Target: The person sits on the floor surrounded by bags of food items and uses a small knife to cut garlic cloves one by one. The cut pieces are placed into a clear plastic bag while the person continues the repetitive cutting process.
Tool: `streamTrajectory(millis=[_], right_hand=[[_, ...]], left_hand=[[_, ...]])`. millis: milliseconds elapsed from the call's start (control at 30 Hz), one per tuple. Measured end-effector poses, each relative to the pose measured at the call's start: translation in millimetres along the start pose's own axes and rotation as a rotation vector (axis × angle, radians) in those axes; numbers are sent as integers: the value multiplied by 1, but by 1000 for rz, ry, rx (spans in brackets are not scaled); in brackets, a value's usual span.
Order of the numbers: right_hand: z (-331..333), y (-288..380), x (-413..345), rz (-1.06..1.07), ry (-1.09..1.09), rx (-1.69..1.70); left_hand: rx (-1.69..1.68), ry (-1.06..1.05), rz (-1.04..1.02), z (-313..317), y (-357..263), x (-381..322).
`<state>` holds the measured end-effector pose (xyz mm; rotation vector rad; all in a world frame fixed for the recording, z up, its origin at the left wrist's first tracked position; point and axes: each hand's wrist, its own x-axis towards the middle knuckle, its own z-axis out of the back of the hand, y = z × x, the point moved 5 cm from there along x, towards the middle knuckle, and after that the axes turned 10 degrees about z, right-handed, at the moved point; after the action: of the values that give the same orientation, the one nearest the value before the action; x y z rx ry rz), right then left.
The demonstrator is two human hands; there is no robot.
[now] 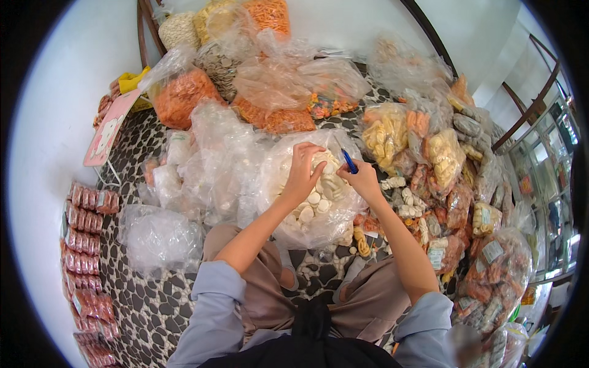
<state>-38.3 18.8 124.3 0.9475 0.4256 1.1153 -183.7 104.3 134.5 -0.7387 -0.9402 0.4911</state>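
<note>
In front of my folded legs lies a large clear plastic bag (pixel 276 179), spread out, with pale round discs (pixel 314 198) in it. My left hand (pixel 304 172) is over the left part of these discs, fingers apart and bent; nothing shows between thumb and fingers. On the right side of the bag, my right hand (pixel 361 177) grips a blue-handled cutter knife (pixel 349 162), its thin tip pointing up and away from me. The two hands are apart. Whether either hand touches the discs is hard to tell.
Empty-looking clear plastic bags (pixel 221 156) are heaped to the left. Bags of orange snacks (pixel 184 96) stand beyond. Many packed bags (pixel 444 156) crowd the right. Rows of red-brown packets (pixel 83 239) line the left wall, near a pink folding table (pixel 110 129). The floor (pixel 138 294) has a stone pattern.
</note>
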Motion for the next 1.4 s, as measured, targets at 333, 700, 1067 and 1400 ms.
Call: streamTrajectory(millis=[333, 700, 1067, 1400], right_hand=[[-5, -9, -2, 10, 60, -4], [2, -37, 5, -46, 112, -229], [-35, -25, -10, -346, 310, 595], [-37, -40, -6, -367, 188, 527]], left_hand=[[425, 327, -440, 5, -17, -13], [233, 433, -202, 21, 10, -34], [-413, 471, 893, -20, 78, -30], [-711, 608, 1140, -16, 74, -38]])
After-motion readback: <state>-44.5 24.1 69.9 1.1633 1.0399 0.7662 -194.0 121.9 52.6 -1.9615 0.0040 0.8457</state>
